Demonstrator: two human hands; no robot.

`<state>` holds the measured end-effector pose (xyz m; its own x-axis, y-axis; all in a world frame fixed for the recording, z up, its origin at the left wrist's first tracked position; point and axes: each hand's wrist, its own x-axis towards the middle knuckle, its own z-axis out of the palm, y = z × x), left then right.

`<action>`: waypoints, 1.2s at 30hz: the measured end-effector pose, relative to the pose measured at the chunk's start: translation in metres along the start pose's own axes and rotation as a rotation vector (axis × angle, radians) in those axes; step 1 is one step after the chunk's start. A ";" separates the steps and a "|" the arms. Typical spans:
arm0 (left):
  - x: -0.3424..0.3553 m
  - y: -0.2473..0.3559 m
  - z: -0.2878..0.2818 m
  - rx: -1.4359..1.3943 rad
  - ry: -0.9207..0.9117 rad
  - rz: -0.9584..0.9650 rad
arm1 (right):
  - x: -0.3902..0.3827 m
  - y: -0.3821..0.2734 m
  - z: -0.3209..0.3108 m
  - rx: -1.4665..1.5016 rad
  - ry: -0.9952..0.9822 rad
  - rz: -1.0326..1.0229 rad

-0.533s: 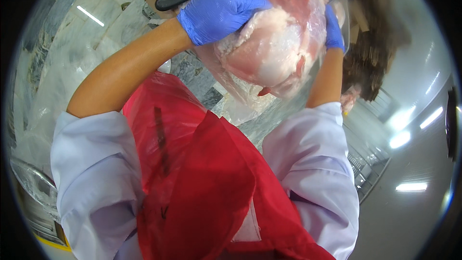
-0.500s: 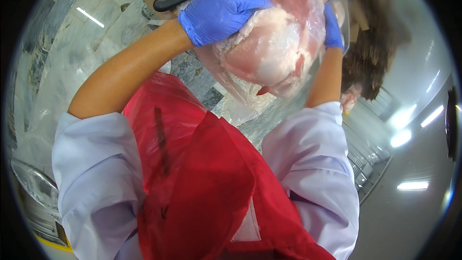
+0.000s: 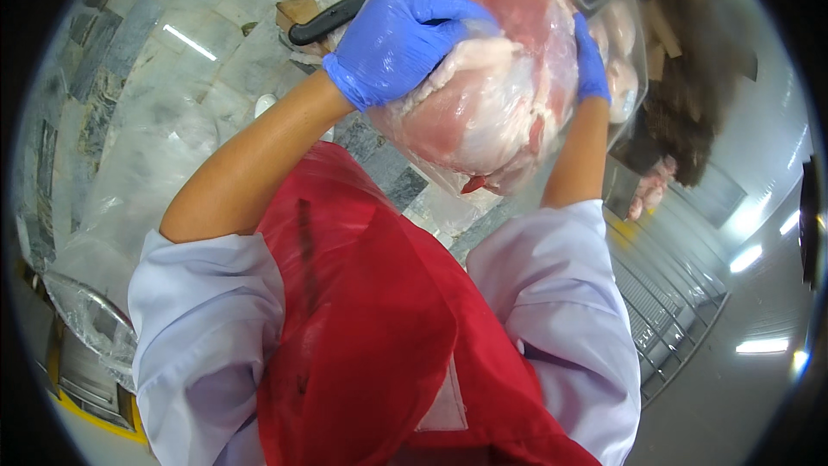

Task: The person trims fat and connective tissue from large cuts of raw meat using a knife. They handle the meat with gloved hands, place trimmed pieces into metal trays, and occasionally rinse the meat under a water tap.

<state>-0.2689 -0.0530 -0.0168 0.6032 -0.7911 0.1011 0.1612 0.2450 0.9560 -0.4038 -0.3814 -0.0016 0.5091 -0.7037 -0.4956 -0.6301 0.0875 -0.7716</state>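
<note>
A large cut of raw meat (image 3: 487, 116), pink-red with white fat and a shiny membrane, hangs or rests between my hands at the top of the view. My left hand (image 3: 401, 47), in a blue glove, has its fingers curled over the fatty upper left edge. On the far right side, my right hand (image 3: 591, 60), also gloved in blue, presses along the meat, its fingertips partly hidden behind it. Just left of my left hand lies a black handle (image 3: 332, 19), like a knife's; its blade cannot be seen.
Clear trays (image 3: 638, 95) with pale meat pieces stand to the right. A brown block (image 3: 297, 10) sits by the handle. Clear plastic sheeting (image 3: 155, 155) covers part of the grey tiled surface. A wire rack (image 3: 668, 319) stands lower right, and a wire-rimmed plastic-lined container (image 3: 90, 315) lower left.
The whole scene, with the meat and both hands, sits lower in the picture. My left hand has shifted slightly over the fatty edge, its thumb side more visible. Both hands stay on the meat.
</note>
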 end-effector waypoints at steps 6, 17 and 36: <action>-0.017 -0.008 0.007 -0.301 0.154 -0.384 | -0.012 -0.015 0.010 -0.106 0.009 -0.121; -0.014 -0.015 0.014 -0.517 0.494 -0.377 | -0.022 -0.025 0.008 -0.193 0.022 -0.210; 0.005 -0.008 -0.077 1.343 -0.042 -0.115 | -0.022 0.011 -0.022 -0.056 0.124 -0.143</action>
<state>-0.2074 -0.0156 -0.0452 0.6097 -0.7926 -0.0119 -0.6894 -0.5376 0.4855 -0.4346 -0.3808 0.0097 0.5221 -0.7879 -0.3266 -0.5895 -0.0567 -0.8058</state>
